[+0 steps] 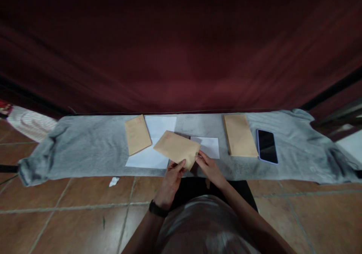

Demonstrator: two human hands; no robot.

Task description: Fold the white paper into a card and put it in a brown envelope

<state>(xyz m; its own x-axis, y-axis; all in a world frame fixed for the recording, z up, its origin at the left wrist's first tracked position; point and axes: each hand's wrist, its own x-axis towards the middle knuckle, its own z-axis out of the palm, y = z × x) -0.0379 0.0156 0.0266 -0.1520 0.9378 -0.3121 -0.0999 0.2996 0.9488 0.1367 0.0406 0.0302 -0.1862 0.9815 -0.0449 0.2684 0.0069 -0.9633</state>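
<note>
A brown envelope (175,147) is held tilted over the grey cloth (85,148). My left hand (171,178) grips its near edge with the thumb on top. At the envelope's right corner, my right hand (208,167) pinches the open end. Under and beside it lie a large white sheet (158,131) and a small folded white paper (209,146). Another brown envelope (137,134) rests on the white sheet to the left.
A stack of brown envelopes (240,135) and a dark phone (266,146) lie on the cloth to the right. A dark red curtain (181,46) hangs behind. The floor is brown tile (70,216) with a white paper scrap (114,181).
</note>
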